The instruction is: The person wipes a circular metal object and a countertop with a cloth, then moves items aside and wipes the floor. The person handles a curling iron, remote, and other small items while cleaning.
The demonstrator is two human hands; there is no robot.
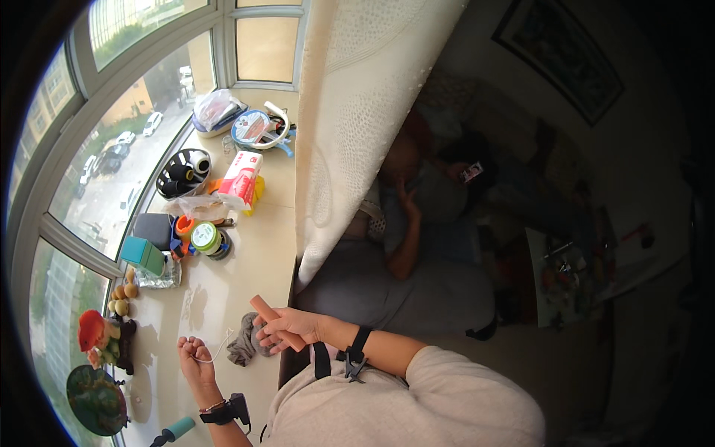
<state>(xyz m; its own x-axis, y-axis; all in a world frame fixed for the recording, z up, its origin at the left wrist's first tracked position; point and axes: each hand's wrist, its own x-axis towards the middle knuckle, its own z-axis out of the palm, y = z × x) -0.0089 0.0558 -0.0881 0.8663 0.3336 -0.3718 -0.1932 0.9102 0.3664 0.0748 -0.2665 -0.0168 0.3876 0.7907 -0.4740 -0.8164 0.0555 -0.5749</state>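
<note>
Above a pale windowsill [246, 276], near its room-side edge, your right hand [287, 329] grips a salmon-coloured stick [278, 322], set slantwise between thumb and fingers. Your left hand [197, 361], nearer the glass, is curled closed around a thin white cord [215, 360] that loops up toward the right. The step in hand appears to be managing stick and cord together; the next move would call for keeping the cord clear of the crumpled grey cloth [242, 344] just beside the right hand's fingers. Along the sill's window-side edge stand a red-capped figurine [91, 330], a cluster of small tan balls [121, 304] and a teal box [143, 255]; a green-lidded jar [204, 236] sits further in. A red-and-white tissue pack [242, 179] and a black basket [167, 181] lie beyond, with a blue round case [252, 128] at the far end. A cream curtain [357, 112] hangs along the room-side edge, before a dim room where another person reclines near a lit phone [471, 173], below a framed picture [557, 56].
</note>
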